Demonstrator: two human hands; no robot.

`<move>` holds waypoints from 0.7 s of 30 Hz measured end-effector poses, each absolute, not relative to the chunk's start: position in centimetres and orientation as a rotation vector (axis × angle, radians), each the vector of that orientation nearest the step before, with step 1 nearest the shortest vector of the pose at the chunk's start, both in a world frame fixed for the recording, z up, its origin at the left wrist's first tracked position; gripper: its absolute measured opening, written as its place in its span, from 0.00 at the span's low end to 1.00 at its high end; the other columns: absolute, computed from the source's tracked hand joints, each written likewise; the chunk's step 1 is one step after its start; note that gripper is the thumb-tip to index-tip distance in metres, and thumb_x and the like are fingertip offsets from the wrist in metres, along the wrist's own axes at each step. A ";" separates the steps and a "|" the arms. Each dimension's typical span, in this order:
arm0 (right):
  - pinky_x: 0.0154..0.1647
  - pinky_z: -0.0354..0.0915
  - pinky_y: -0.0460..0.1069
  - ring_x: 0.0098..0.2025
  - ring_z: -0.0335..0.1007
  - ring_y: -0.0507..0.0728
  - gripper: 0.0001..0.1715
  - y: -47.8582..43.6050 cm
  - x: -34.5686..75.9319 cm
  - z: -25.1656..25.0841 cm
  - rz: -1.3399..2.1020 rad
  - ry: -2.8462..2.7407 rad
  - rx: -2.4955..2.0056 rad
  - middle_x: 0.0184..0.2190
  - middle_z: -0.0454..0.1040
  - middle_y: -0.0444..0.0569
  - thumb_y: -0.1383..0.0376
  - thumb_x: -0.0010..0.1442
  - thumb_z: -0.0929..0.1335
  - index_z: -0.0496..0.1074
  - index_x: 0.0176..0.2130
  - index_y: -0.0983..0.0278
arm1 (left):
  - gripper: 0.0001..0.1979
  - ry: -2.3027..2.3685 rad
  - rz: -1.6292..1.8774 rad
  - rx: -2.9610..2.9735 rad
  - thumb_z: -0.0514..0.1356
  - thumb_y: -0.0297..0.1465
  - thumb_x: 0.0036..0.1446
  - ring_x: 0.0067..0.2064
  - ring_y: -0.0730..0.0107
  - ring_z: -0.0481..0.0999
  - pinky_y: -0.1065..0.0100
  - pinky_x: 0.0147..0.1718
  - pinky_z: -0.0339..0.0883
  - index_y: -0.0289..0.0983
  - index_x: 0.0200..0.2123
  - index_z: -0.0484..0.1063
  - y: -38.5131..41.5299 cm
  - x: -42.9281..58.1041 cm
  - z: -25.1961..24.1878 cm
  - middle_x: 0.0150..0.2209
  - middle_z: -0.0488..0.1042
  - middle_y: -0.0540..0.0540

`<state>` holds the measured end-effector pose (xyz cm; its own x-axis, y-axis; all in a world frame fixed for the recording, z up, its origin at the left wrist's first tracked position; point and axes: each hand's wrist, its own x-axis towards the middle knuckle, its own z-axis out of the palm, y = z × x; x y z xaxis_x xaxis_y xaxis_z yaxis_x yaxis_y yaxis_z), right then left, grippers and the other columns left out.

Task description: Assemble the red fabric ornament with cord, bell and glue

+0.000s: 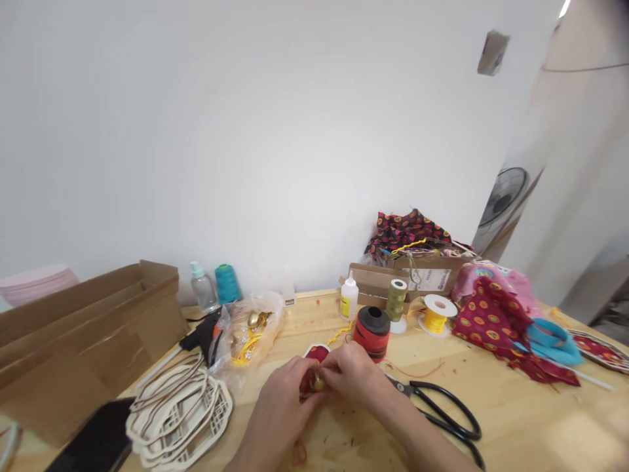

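Note:
My left hand (284, 396) is closed around a small red fabric ornament (317, 353) with a pale rim. A round gold bell (318, 381) lies against the ornament, between my two hands. With thumb and fingers pinched, my right hand (352, 371) grips at the bell; the exact contact is partly hidden by the fingers. Yellow twisted cord (340, 333) runs from the ornament's far side toward a red thread spool (372, 334) just beyond my right hand. Black-handled scissors (445, 410) lie beside my right forearm, their blades partly covered.
At left are a cardboard box (93, 334), stacked pale wooden frames (179, 419), a dark phone (98, 438) and a plastic bag (255, 328) with gold bells. Behind stand a glue bottle (348, 298), green thread (396, 300) and a yellow cord spool (435, 318). Patterned red fabric (496, 321) lies right.

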<state>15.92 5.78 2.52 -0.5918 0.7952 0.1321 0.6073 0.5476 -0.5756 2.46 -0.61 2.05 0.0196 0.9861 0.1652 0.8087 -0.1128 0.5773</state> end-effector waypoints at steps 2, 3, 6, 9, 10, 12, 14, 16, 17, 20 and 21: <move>0.18 0.43 0.44 0.17 0.48 0.46 0.13 5.9 16.0 2.7 0.551 -2.436 -1.160 0.12 0.65 0.41 0.73 0.46 0.63 0.71 0.15 0.67 | 0.07 1.872 0.779 1.938 0.57 0.31 0.44 0.31 0.65 0.69 0.69 0.29 0.58 0.40 0.30 0.70 -0.7 2.4 2.0 0.27 0.71 0.50; 0.19 0.43 0.44 0.17 0.49 0.47 0.13 6.0 16.1 2.7 0.521 -2.431 -1.167 0.13 0.66 0.42 0.73 0.47 0.63 0.71 0.16 0.66 | 0.07 1.876 0.791 1.919 0.58 0.33 0.44 0.31 0.65 0.70 0.69 0.29 0.58 0.40 0.30 0.70 -0.7 2.4 2.0 0.26 0.72 0.50; 0.20 0.46 0.43 0.19 0.55 0.47 0.13 6.3 16.5 3.0 0.535 -2.368 -1.128 0.16 0.69 0.42 0.71 0.50 0.62 0.73 0.20 0.64 | 0.10 1.830 0.860 1.876 0.59 0.37 0.43 0.34 0.63 0.71 0.67 0.32 0.61 0.40 0.30 0.71 -0.8 2.3 2.0 0.29 0.73 0.49; 0.23 0.51 0.42 0.23 0.61 0.48 0.11 6.4 16.8 3.3 0.599 -2.312 -0.968 0.21 0.71 0.43 0.70 0.53 0.63 0.73 0.26 0.63 | 0.12 1.773 0.996 1.806 0.59 0.38 0.45 0.38 0.63 0.71 0.64 0.38 0.63 0.40 0.34 0.72 -0.5 2.2 2.2 0.34 0.74 0.48; 0.24 0.52 0.42 0.25 0.63 0.49 0.11 6.3 16.9 3.4 0.612 -2.303 -0.919 0.22 0.72 0.43 0.69 0.54 0.63 0.74 0.27 0.62 | 0.12 1.738 1.048 1.791 0.58 0.36 0.46 0.40 0.63 0.71 0.64 0.40 0.63 0.40 0.35 0.72 -0.4 2.1 2.2 0.36 0.74 0.47; 0.26 0.54 0.42 0.27 0.64 0.49 0.09 6.2 16.8 3.5 0.620 -2.295 -0.855 0.24 0.72 0.44 0.68 0.54 0.64 0.74 0.29 0.62 | 0.10 1.650 1.136 1.767 0.56 0.34 0.48 0.41 0.64 0.71 0.63 0.43 0.63 0.40 0.35 0.73 -0.1 1.9 2.2 0.38 0.74 0.46; 0.26 0.55 0.42 0.27 0.64 0.50 0.07 6.1 16.7 3.4 0.638 -2.282 -0.840 0.24 0.72 0.44 0.67 0.52 0.66 0.75 0.29 0.61 | 0.08 1.579 1.191 1.721 0.56 0.32 0.48 0.41 0.63 0.71 0.63 0.43 0.64 0.40 0.32 0.75 0.1 1.7 2.0 0.37 0.75 0.47; 0.25 0.55 0.42 0.26 0.64 0.50 0.06 6.1 16.6 3.2 0.688 -2.275 -0.866 0.22 0.72 0.44 0.66 0.51 0.67 0.75 0.28 0.61 | 0.07 1.555 1.228 1.660 0.58 0.31 0.47 0.40 0.63 0.72 0.63 0.42 0.65 0.40 0.28 0.76 0.2 1.6 1.8 0.35 0.75 0.47; 0.24 0.54 0.42 0.25 0.64 0.49 0.05 6.1 16.6 3.1 0.718 -2.268 -0.887 0.22 0.72 0.43 0.65 0.50 0.67 0.75 0.28 0.61 | 0.06 1.548 1.240 1.643 0.58 0.31 0.47 0.40 0.64 0.72 0.64 0.42 0.66 0.40 0.27 0.76 0.3 1.6 1.7 0.34 0.75 0.47; 0.22 0.54 0.43 0.24 0.63 0.49 0.06 6.2 16.5 2.7 0.807 -2.232 -0.937 0.22 0.72 0.44 0.65 0.49 0.68 0.75 0.26 0.63 | 0.06 1.532 1.237 1.639 0.59 0.31 0.46 0.39 0.65 0.72 0.64 0.41 0.66 0.40 0.26 0.76 0.2 1.7 1.4 0.34 0.74 0.47; 0.22 0.54 0.42 0.24 0.63 0.49 0.06 6.3 16.5 2.7 0.836 -2.213 -0.941 0.22 0.72 0.44 0.64 0.49 0.68 0.75 0.26 0.64 | 0.06 1.526 1.238 1.644 0.59 0.31 0.47 0.39 0.65 0.72 0.64 0.41 0.66 0.39 0.26 0.76 0.2 1.8 1.4 0.34 0.74 0.47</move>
<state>16.49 6.30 2.66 -0.5780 0.7716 0.2655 0.4032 0.5529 -0.7292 1.79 0.21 1.43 -0.0805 0.9667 0.2429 0.4371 -0.1848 0.8802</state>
